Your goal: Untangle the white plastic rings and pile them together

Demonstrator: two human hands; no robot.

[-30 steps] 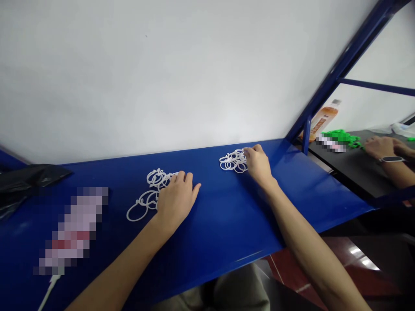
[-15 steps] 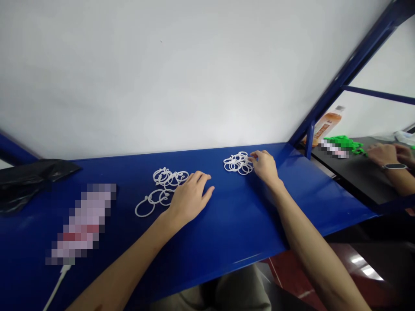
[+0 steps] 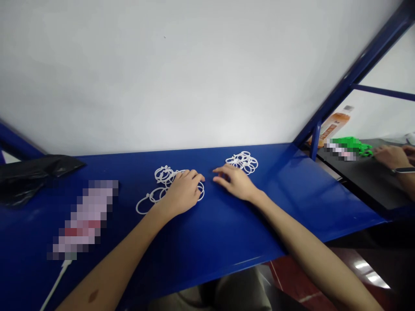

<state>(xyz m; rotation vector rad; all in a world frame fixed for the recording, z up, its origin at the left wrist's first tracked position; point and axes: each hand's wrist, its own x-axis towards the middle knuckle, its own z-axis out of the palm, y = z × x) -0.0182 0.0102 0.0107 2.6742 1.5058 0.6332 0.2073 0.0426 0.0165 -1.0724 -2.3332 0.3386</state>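
Note:
On the blue tabletop (image 3: pixel 220 233) lie two heaps of thin white plastic rings, each ring with a small knob. My left hand (image 3: pixel 184 192) is over the left heap of rings (image 3: pixel 164 175) and covers part of it. Its fingers are closed around one white ring (image 3: pixel 202 192), whose loop shows past the fingertips. My right hand (image 3: pixel 238 181) is just in front of the right heap of rings (image 3: pixel 248 163). Thumb and fingers there are apart, pointing left toward my other hand, with nothing visible between them.
A blurred-out flat object (image 3: pixel 86 216) with a white cable (image 3: pixel 55 287) lies at left, near a black plastic bag (image 3: pixel 42 172). Past the blue frame post (image 3: pixel 314 140), a co-worker's hands (image 3: pixel 391 157) are by green items (image 3: pixel 352 144) and a bottle (image 3: pixel 335 125).
My right hand has left the right heap and moved left and nearer to me, its fingers opening. My left hand has closed on a ring at the left heap.

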